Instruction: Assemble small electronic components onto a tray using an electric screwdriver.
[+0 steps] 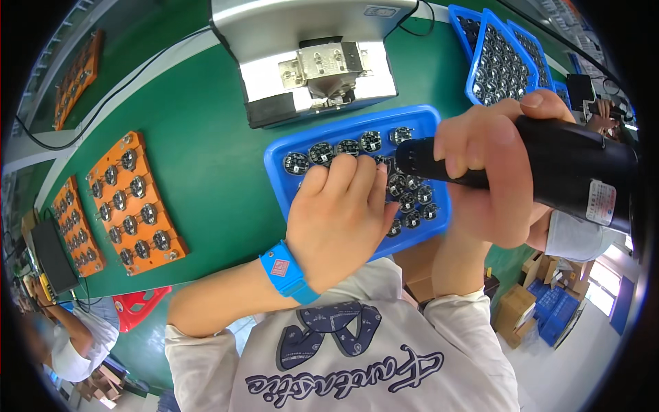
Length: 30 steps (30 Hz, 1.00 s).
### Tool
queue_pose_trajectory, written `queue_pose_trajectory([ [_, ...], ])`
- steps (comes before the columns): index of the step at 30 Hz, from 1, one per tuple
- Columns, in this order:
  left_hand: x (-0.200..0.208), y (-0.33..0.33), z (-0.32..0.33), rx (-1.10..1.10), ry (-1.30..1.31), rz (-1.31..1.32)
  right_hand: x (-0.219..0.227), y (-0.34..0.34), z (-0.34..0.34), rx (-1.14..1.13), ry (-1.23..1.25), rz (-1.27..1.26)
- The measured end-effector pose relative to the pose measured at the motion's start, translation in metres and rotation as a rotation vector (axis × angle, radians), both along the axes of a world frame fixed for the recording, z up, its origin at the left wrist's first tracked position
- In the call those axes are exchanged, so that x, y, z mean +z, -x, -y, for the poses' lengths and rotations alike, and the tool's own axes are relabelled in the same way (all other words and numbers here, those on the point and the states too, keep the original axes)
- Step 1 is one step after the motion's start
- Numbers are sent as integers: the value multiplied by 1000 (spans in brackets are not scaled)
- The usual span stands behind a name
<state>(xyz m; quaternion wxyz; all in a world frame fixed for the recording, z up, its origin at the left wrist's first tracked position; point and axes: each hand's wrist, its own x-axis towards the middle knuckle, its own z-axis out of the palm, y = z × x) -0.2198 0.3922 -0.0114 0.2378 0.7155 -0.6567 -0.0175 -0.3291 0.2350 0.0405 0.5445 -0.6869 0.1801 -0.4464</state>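
A blue plastic tray [280, 180] holds several small round circuit boards [321, 152] set in rows. My left hand [340, 213], with a blue wrist strap [287, 273] on its wrist, reaches over the middle of the tray. Its fingers are bent down among the boards and their tips are out of sight, so what they grip is hidden. In my right hand [491, 168] is a black handheld tool with a narrow nozzle [419, 158]. Its nozzle points left over the tray's right side, close to the boards and the left fingers.
Behind the tray stands a grey-white machine with a metal fixture [326, 65]. Orange panels [134, 206] carrying round boards lie on the green table [213, 199] at left. More blue trays of parts [501, 69] stand at the back right. Cardboard boxes [515, 312] sit on the floor; another person [75, 343] is at lower left.
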Motion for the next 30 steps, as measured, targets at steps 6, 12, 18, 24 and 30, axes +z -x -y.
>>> queue_pose_trajectory([
  [6, 0, -4, 2, -21, -44, -26, -1, -4, -5, -100, -72, -49],
  [12, -2, -4, 0, -9, -40, -59, 2, -22, -23, -168, -132, -77],
  [18, -2, -5, -1, -3, -29, -61, -7, -20, -16, -130, 12, -75],
  [24, -5, -5, -1, -2, -3, -61, 4, -13, -16, -31, 25, -84],
  [30, -6, -4, -1, 0, -8, -59, -8, -20, -15, -92, 70, -90],
])
